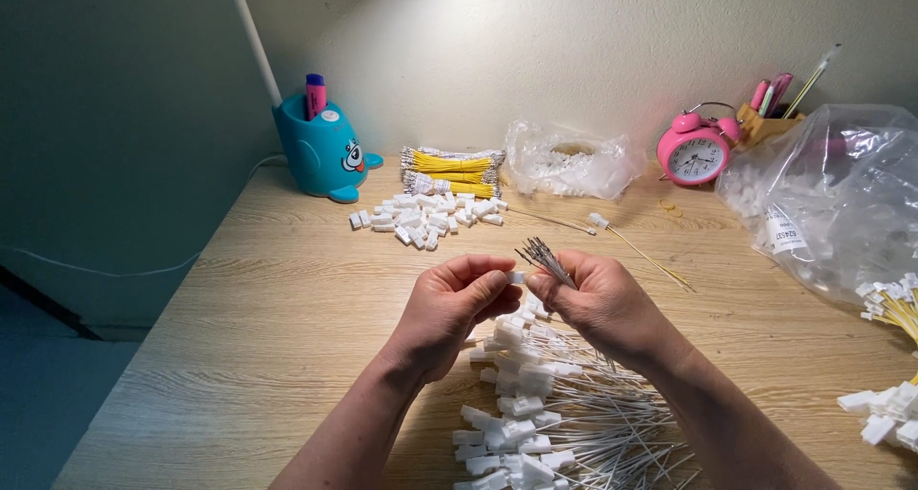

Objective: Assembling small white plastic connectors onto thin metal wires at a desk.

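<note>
Right hand (598, 294) grips wire bundle (542, 257) pointing up-left; left hand (459, 304) pinches white connector (516, 278).

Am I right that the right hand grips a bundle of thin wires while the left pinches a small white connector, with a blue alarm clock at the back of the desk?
Not quite: the head view shows the alarm clock is pink, not blue. The rest holds.
</note>
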